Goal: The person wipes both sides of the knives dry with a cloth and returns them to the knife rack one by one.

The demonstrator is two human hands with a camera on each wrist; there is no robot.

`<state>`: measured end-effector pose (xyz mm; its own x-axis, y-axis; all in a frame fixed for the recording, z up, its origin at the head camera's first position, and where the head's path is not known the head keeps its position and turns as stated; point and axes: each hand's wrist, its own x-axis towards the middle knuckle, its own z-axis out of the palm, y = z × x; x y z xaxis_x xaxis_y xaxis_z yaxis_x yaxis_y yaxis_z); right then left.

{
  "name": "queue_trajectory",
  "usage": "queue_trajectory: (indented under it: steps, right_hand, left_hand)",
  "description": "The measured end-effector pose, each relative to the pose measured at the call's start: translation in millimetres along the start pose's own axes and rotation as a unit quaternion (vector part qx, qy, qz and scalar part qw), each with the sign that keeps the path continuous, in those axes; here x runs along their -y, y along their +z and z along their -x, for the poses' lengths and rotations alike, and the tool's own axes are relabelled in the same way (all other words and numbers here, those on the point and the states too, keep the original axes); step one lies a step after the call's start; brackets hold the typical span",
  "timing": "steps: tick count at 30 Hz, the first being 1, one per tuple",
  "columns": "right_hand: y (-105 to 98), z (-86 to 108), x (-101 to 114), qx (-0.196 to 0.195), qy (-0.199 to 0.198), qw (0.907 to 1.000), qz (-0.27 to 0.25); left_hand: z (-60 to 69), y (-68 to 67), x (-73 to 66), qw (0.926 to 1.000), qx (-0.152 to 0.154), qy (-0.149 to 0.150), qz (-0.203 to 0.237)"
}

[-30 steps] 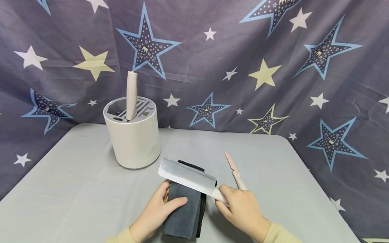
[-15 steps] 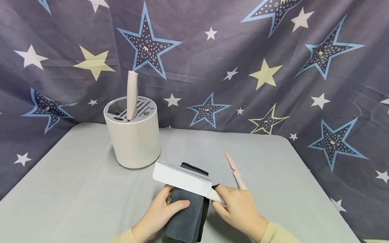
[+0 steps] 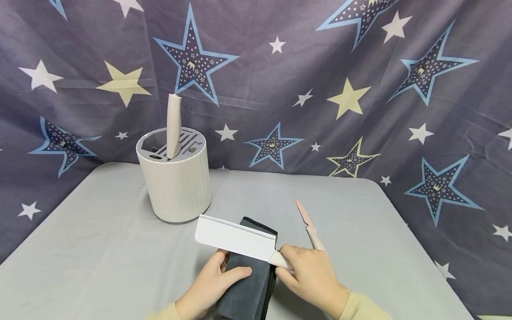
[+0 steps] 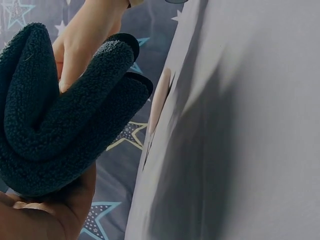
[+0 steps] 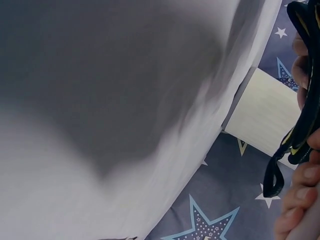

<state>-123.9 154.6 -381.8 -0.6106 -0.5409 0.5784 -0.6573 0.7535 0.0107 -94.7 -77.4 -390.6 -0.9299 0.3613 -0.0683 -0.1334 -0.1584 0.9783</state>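
My left hand grips a folded dark grey towel, thumb on top. The left wrist view shows the thick folds of this towel raised above the table. With curled fingers, my right hand holds the pale handle of a cleaver. Its broad blade lies across the towel, with the tip pointing left. A black-edged part of the towel shows beyond the blade. In the right wrist view, a dark loop hangs from the towel above my right fingers; the blade is hidden there.
A cream ribbed knife block stands at the back left, with one pale-handled knife upright in it. A small pink-bladed paring knife lies just beyond my right hand. A star-patterned curtain hangs behind the grey table.
The cleaver has shifted left and slightly toward me, its blade face now brighter. My right hand moved slightly left with it. The towel and left hand moved slightly right and nearer.
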Motion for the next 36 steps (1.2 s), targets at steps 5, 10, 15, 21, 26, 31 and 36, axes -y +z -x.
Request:
queue_trajectory:
  steps: [5,10,15,21,26,31,36]
  right_hand:
    - [1.0,-1.3,0.4,-0.004,-0.003,1.0,0.002]
    - [0.9,-1.9,1.1,-0.007,-0.01,0.9999,0.002]
    - [0.8,-1.8,1.5,-0.009,-0.015,0.9998,0.002]
    - [1.0,-1.4,0.8,-0.003,-0.009,1.0,0.003]
    - [1.2,0.0,0.0,-0.004,-0.007,1.0,0.002]
    - [1.7,1.9,-1.1,-0.004,-0.005,1.0,0.001]
    - [1.8,3.1,-2.0,-0.007,-0.006,1.0,0.002]
  left_hand:
    - [0.3,-0.6,0.7,1.0,0.003,-0.004,0.006]
    - [0.9,-1.4,2.2,0.9999,0.011,-0.001,0.012]
    - [1.2,-1.4,3.2,0.9999,0.008,0.001,0.007]
    - [0.4,-0.9,4.0,1.0,-0.005,-0.001,0.001]
    - [-0.7,-0.5,4.5,0.9998,-0.02,-0.001,-0.004]
    - [-1.0,0.0,3.4,0.9996,-0.029,-0.002,0.001]
    - [-0.3,-0.9,2.7,0.9994,-0.032,-0.006,0.008]
